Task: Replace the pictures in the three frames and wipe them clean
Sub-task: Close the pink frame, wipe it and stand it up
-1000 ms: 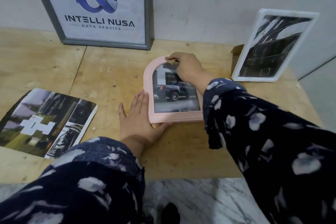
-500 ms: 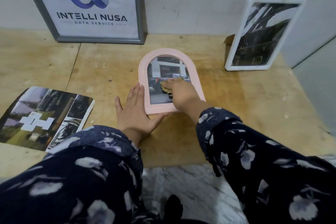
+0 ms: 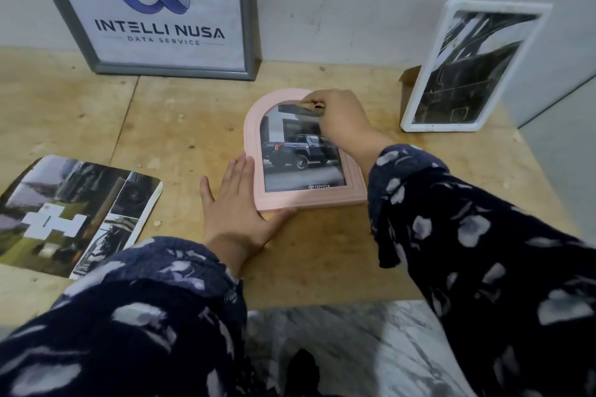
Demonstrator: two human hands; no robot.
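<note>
Curling at the arch of the pink frame [image 3: 254, 138], the right hand's fingers [image 3: 311, 97] bunch together there; whether they pinch a cloth, I cannot tell. Flat beside the frame's lower left corner, the left hand [image 3: 237, 213] braces it with straight fingers. It lies on the wooden table [image 3: 180, 126].

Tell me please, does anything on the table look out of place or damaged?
Yes: the loose print at the left lies unframed with a cross-shaped white patch, and the white frame leans tilted against the wall.
</note>
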